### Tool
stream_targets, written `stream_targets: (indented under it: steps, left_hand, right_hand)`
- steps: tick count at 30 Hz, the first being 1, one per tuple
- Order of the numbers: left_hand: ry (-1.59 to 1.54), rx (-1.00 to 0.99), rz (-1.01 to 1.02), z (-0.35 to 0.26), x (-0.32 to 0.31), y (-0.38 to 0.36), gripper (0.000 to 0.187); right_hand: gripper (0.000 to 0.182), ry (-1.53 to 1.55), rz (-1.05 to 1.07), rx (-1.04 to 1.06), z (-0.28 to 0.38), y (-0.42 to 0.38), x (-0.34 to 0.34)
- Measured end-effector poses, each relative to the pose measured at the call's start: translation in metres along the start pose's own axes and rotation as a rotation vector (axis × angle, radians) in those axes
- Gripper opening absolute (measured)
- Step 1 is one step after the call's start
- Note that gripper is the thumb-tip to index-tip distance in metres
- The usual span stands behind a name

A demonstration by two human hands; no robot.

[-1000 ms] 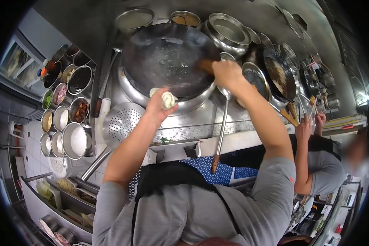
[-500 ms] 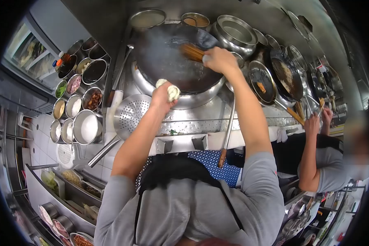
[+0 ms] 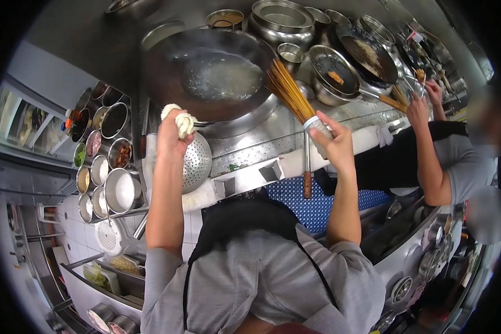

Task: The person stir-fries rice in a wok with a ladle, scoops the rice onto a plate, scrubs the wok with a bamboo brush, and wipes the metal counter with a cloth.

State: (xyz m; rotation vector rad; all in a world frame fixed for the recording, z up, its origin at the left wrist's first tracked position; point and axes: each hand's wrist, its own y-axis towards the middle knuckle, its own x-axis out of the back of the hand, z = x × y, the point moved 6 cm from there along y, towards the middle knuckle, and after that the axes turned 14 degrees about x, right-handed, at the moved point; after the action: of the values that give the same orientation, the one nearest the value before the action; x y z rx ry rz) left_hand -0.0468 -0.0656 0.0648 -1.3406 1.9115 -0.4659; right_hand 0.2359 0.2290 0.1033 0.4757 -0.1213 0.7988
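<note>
A folded white cloth is bunched in my left hand, whose closed fingers hold it at the near-left rim of a large dark wok. Cloudy water lies in the bottom of the wok. To the right of the rim, my right hand is wrapped round the pale bound end of a bamboo wok brush. The bristles point up and left, outside the wok. Beneath my left hand, a perforated skimmer rests on the stove edge.
Metal seasoning pots crowd the left side. A wood-handled tool lies across the front ledge. A strainer and another wok stand at the right. Beyond them, a co-worker's hands hold utensils.
My right hand has drawn the brush out of the wok, toward me and right. My left hand still holds the cloth at the rim. The view has turned, and the water shows more clearly.
</note>
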Motion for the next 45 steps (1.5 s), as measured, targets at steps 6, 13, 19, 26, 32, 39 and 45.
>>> stream_targets:
  steps: [6, 13, 19, 26, 32, 39, 45]
  left_hand:
    - [0.079, -0.135, -0.04, -0.012, -0.006, -0.019, 0.013]
    - [0.176, -0.306, -0.107, -0.027, -0.025, -0.03, 0.02]
    - [0.265, -0.456, -0.111, -0.043, -0.044, -0.037, 0.019]
    - [0.372, -0.647, -0.144, -0.06, -0.064, -0.043, 0.015]
    - [0.45, -0.82, -0.146, -0.06, -0.065, -0.048, 0.027]
    - [0.581, -1.021, -0.174, -0.021, -0.041, -0.062, 0.028]
    - [0.569, -1.186, -0.191, 0.024, 0.019, -0.047, 0.031]
  right_hand:
    - [0.051, 0.104, -0.042, 0.01, 0.015, -0.02, -0.015]
    - [0.055, 0.011, 0.131, 0.181, 0.048, 0.003, -0.1]
    - [0.053, -0.106, 0.226, 0.158, 0.06, 0.015, -0.159]
    - [0.063, -0.075, 0.285, 0.074, 0.077, 0.02, -0.163]
    - [0.069, -0.069, 0.262, 0.061, 0.082, 0.017, -0.161]
    - [0.069, -0.081, 0.296, 0.039, 0.084, -0.002, -0.158]
    - [0.068, 0.027, 0.323, 0.065, 0.095, -0.027, -0.16]
